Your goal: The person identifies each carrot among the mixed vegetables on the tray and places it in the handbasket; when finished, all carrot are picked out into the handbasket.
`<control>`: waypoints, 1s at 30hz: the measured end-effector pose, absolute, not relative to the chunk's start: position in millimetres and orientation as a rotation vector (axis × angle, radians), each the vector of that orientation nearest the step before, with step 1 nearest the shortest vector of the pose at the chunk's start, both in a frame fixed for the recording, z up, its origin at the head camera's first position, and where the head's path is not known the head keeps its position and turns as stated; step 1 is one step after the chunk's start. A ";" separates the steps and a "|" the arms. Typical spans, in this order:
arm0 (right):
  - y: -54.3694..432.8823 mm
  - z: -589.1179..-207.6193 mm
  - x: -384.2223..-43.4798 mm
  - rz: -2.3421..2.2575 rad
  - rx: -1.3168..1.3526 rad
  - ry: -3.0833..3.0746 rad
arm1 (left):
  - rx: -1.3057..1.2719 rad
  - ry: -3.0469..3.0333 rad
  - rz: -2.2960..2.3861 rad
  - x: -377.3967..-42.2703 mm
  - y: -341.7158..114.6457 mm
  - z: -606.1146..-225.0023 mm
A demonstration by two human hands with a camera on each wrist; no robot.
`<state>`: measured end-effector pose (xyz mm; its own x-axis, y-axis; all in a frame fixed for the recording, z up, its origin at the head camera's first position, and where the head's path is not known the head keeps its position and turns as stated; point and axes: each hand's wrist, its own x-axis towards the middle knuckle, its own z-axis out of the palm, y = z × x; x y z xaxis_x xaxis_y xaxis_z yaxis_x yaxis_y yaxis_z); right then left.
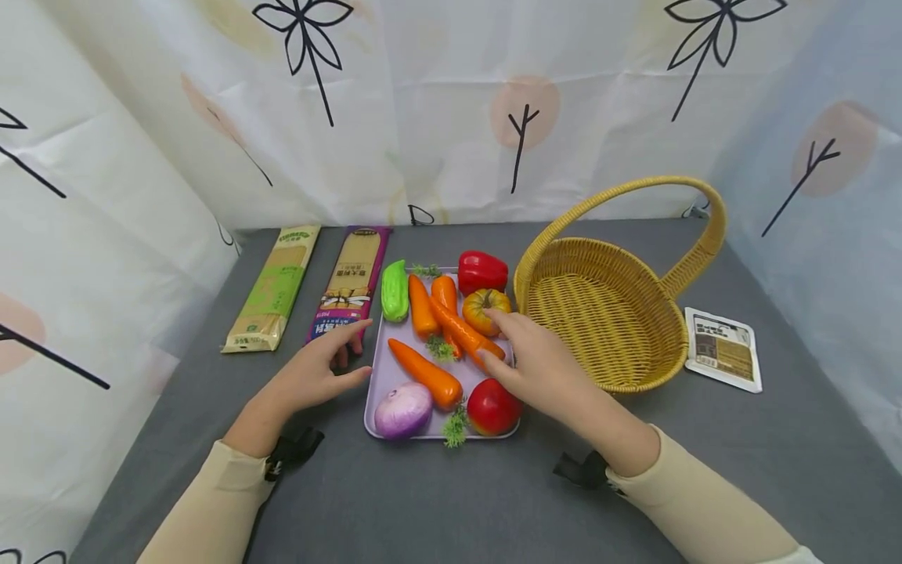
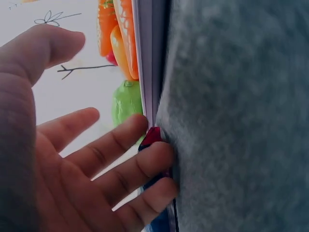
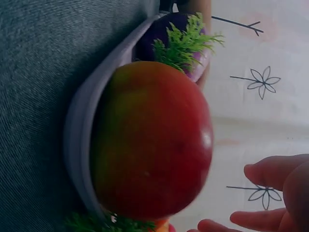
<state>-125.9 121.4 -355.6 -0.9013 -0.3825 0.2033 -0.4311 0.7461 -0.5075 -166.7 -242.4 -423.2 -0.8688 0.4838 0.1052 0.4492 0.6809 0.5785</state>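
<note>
A pale purple tray (image 1: 379, 376) holds several orange carrots (image 1: 426, 376), a purple onion (image 1: 404, 410), a round red fruit (image 1: 495, 407), a small orange pumpkin (image 1: 479, 308), a red bell pepper (image 1: 482, 272) and a bumpy green vegetable (image 1: 395, 291). My left hand (image 1: 317, 374) is by the tray's left edge, fingers spread and slightly bent, with nothing in its grasp. Over the tray's right side reaches my right hand (image 1: 543, 364), thumb and fingers apart, fingertips right at the pumpkin and a carrot's end. In the right wrist view the red fruit (image 3: 154, 140) shows a greenish side.
A yellow wicker basket (image 1: 599, 313) with a tall handle stands right of the tray. Beyond it lies a flat white packet (image 1: 723, 350). At the left are a green noodle packet (image 1: 275, 286) and a purple one (image 1: 352, 270). Patterned cloth (image 1: 451, 141) hangs behind the grey table (image 1: 451, 501).
</note>
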 end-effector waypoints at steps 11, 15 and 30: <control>105.5 -369.5 -127.6 0.751 0.475 -2.980 | 0.827 2.738 0.983 -173.4 -243.7 -426.0; 100.9 -374.7 -128.0 0.719 0.453 -2.984 | 0.814 2.698 0.989 -172.1 -243.1 -427.6; 99.5 -380.0 -136.3 0.555 0.438 -3.084 | 0.809 2.654 0.952 -169.7 -244.1 -430.4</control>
<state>-136.3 99.5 -380.0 -0.9615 -0.2737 0.0265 -0.2657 0.9002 -0.3451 -169.7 -244.1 -430.4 -0.8277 0.5611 -0.0103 0.4267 0.6411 0.6379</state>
